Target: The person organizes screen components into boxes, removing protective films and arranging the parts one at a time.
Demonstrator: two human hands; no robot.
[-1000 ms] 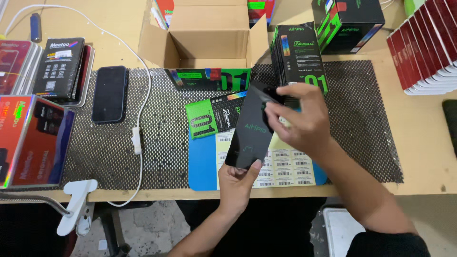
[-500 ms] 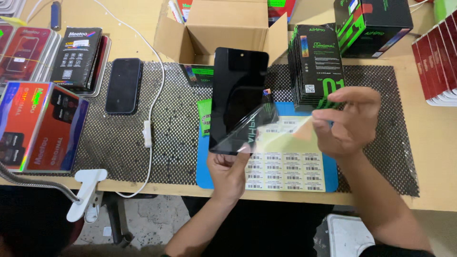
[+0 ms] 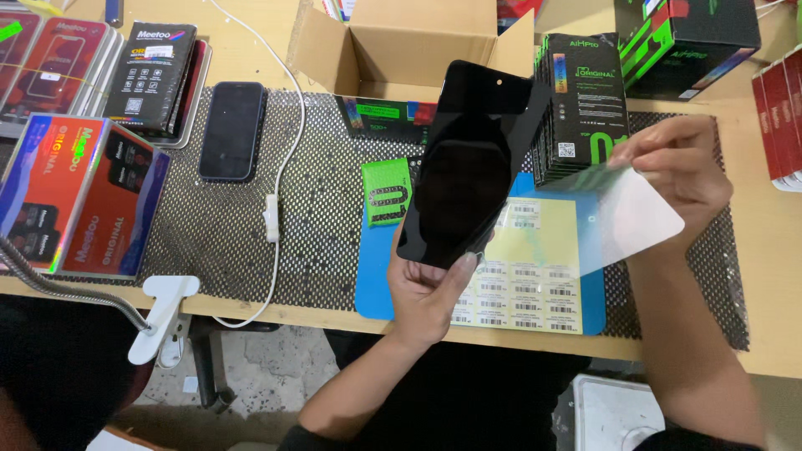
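plainly glossy black screen panel [image 3: 474,163]

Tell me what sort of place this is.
Probably a phone-accessory packing bench: the left hand holds a black screen panel, the right hand a clear film, above a label sheet and stacked boxes.

blk glass screen panel [image 3: 472,163] | glossy, bare face, small cam hole near top | tilted upright, leaning right, above blue mat | bottom edge pinched in my left hand [image 3: 426,288] || clear film [image 3: 622,213] | thin, translucent, rounded corners, fully off panel | held by top edge in my right hand [image 3: 677,163], hanging over label sheet
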